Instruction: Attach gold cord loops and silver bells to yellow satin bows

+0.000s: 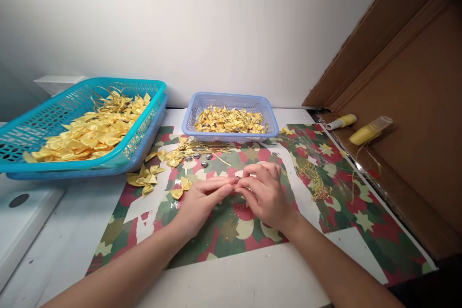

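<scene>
My left hand (205, 199) and my right hand (265, 193) meet fingertip to fingertip over the patterned sheet (231, 245). Both are pinched closed, and whatever lies between the fingers is too small and hidden to name. A yellow ribbon bow (180, 187) lies right beside my left hand. Beyond the hands are several small silver jingle bells (204, 164) and a bunch of gold wire ties (212, 147). More yellow bows (146, 178) lie loose to the left.
At the left a turquoise basket (144, 127) holds many yellow bows. A blue basket (231, 137) at the back holds bows with gold loops. Gold thread scraps (317, 185) lie at the right, near two yellow-wound tubes (370, 131) and a cardboard wall (407, 82).
</scene>
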Available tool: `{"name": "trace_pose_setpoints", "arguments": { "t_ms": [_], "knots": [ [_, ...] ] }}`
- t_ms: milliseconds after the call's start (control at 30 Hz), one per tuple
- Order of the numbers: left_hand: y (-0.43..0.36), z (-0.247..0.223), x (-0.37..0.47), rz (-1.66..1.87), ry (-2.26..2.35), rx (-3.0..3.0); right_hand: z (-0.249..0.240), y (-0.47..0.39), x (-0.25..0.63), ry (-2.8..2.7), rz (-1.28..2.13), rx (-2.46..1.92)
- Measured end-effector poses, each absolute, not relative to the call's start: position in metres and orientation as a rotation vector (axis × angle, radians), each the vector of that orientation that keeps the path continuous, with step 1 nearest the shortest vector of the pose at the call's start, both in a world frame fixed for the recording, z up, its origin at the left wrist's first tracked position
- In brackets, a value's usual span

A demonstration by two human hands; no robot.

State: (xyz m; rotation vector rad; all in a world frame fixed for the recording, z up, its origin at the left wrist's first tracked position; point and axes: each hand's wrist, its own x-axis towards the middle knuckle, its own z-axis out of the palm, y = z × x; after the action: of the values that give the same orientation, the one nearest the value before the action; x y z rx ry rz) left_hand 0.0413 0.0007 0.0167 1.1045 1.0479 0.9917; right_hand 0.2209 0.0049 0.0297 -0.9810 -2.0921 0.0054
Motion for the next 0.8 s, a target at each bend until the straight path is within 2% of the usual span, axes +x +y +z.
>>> {"name": "trace_pose_setpoints", "arguments": {
  "t_ms": [200,333,600,800],
  "knots": [
    [-0.004,0.018,0.044,1.010,1.078,1.522,0.029,0.004,0.223,-2.176,0.019,-0.965],
    [-0.008,0.018,0.044,1.000,1.116,1.662,0.027,0.003,0.220,-2.141,0.223,-1.014],
    [-0.009,0.017,0.042,1.038,0.991,1.376,0.038,0.005,0.221,-2.028,0.905,-1.049],
    [-0.008,0.015,0.042,1.019,0.979,1.350,0.035,0.006,0.221,-2.022,0.903,-1.052]
  ]
}}
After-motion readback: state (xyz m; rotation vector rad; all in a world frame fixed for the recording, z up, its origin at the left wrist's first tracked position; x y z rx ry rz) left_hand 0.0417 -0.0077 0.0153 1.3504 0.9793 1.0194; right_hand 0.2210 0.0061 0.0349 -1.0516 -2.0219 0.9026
